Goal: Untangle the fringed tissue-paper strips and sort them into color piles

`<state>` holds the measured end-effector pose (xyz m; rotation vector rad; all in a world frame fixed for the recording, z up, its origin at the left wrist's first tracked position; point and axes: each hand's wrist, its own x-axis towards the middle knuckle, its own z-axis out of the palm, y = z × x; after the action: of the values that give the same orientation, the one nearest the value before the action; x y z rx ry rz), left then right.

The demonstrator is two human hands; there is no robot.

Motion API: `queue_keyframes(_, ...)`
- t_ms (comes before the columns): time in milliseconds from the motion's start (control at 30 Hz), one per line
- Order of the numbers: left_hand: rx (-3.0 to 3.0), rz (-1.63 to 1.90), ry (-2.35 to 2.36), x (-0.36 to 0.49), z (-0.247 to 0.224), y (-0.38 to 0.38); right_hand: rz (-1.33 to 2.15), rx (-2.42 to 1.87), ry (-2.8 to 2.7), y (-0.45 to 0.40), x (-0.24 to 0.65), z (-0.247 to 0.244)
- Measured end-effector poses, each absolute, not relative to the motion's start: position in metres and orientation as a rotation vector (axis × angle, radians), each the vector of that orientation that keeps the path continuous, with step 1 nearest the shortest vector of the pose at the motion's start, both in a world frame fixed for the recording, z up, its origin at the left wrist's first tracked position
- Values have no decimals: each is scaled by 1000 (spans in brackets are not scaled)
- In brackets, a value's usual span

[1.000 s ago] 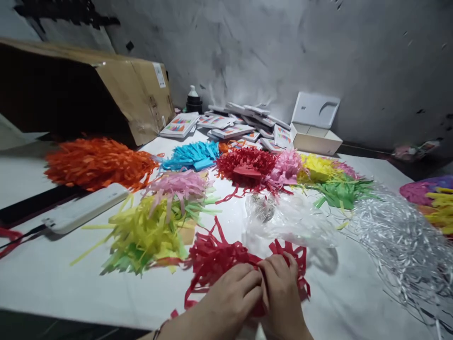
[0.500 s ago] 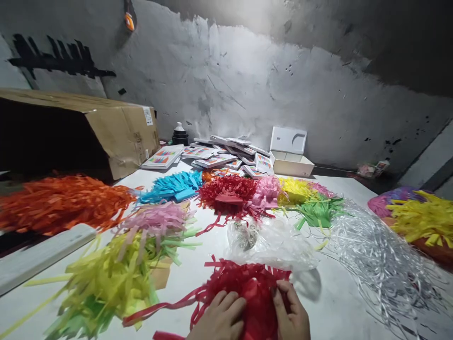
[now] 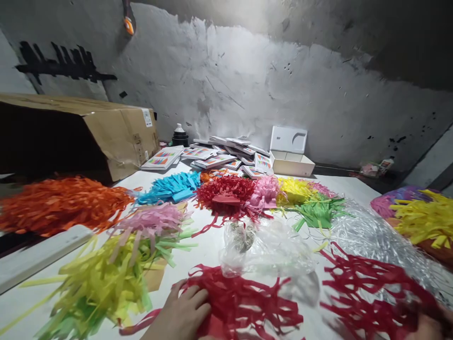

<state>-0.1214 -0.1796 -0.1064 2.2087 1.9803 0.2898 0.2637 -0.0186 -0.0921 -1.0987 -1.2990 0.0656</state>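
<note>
At the bottom centre lies a bundle of red fringed tissue paper [image 3: 244,300] with its cut strips spread out. My left hand [image 3: 186,307] is at its left edge, fingers curled over the paper and closed on it. Far to the right, my right hand [image 3: 430,326] is blurred and partly out of view, closed on a separate sheet of red fringed tissue paper [image 3: 368,288]. That sheet hangs open with gaps between its strips, in front of a heap of silver tinsel strands [image 3: 354,226]. A twisted red strip trails left, under my left wrist.
A clear plastic bag [image 3: 272,248] lies just beyond the red bundle. Yellow and green fringe [image 3: 102,278] sits at left, orange fringe [image 3: 63,205] behind it. Blue fringe [image 3: 173,185], flat boxes [image 3: 215,160], an open white box [image 3: 292,163] and a cardboard box [image 3: 123,137] stand farther back.
My right hand has moved from the bundle to the far right, carrying a sheet of red fringe away from it. My left hand has shifted left; the bundle's strips now lie spread wider.
</note>
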Motion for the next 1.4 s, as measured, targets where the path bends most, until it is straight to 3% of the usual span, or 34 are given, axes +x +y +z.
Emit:
queue_keyframes(100,2176,420,1934,-114,-74,-180,-139,-868,-1731,-30,241,-75)
queue_keyframes(200,2099,877,1702,-89,-39,-178,-219,-401,-2251,-46,199,-55)
queue_keyframes(300,1836,1174,1449,-58,-17,-167,-424,-97,-2268,-60,163,-34)
queue_keyframes(500,927,989,1062,-38,-31,-145,-436,-118,-2168,-75,149,-28)
queue_keyframes(633,622,905,921,-39,-38,-145,-398,-148,-2103,-77,155,-35)
queue_keyframes(933,512,920,875,-29,-42,-148,-151,-191,-2043,-83,155,-45)
queue_keyframes(1233,1275,1350,1151,-23,-48,-152,500,-536,-1703,-105,126,-94)
queue_keyframes(1400,1291,1340,1207,-27,-47,-151,704,-572,-1607,-112,115,-101)
